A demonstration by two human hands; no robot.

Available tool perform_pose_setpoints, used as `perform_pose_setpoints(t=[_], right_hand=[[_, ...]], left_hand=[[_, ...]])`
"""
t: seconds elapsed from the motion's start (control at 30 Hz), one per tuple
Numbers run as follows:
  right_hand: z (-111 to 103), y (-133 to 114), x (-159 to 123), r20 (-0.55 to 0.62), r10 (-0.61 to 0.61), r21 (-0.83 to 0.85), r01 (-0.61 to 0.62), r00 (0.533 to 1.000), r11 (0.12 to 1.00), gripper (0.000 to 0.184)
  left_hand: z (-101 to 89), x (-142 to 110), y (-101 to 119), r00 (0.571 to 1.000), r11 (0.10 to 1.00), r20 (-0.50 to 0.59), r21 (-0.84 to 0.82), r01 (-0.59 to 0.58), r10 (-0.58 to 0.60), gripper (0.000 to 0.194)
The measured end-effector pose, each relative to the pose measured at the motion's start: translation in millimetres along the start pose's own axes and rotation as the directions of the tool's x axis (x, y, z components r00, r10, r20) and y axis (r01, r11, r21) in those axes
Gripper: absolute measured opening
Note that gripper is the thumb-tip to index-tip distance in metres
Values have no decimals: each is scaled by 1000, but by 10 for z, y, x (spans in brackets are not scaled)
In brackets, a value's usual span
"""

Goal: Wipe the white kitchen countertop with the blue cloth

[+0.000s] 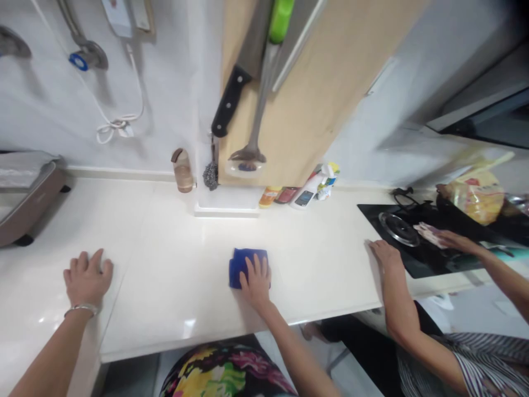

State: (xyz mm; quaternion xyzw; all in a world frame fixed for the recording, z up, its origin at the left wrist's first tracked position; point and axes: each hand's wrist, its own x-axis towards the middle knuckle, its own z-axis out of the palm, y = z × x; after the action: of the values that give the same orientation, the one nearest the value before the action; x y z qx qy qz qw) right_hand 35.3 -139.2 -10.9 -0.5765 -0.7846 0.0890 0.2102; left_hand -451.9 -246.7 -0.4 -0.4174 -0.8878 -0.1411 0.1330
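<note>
A folded blue cloth lies on the white countertop near the middle of the view. My right hand is on top of the cloth, holding it against the surface with the fingers somewhat apart. Off to the left, my left hand rests on the countertop with its fingers spread and nothing in it. A bracelet circles that wrist.
Right of me, a co-worker's hand holds a pale cloth on the black cooktop; their other hand leans on the counter. A brown appliance, a jar, bottles and a hanging knife are around.
</note>
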Motion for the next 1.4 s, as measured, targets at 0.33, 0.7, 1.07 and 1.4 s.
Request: perform_pose_setpoints(t=[0.33, 0.7, 1.07, 1.4], right_hand=[[-492, 1359, -259, -116, 226, 396, -164, 967, 904, 45], [-378, 1600, -401, -184, 16, 397, 60, 983, 916, 35], [-317, 1669, -423, -189, 43, 504, 60, 981, 861, 34], [-196, 1703, -496, -201, 59, 482, 46, 978, 875, 37]], left_hand=[[-146, -722, 2447, 840, 731, 73, -538, -421, 537, 51], [-132, -1796, 4269, 630, 634, 192, -473, -612, 752, 59], [-126, -1779, 4205, 569, 614, 251, -453, -646, 783, 77], [-162, -1422, 3481, 516, 517, 156, -503, -693, 842, 66]])
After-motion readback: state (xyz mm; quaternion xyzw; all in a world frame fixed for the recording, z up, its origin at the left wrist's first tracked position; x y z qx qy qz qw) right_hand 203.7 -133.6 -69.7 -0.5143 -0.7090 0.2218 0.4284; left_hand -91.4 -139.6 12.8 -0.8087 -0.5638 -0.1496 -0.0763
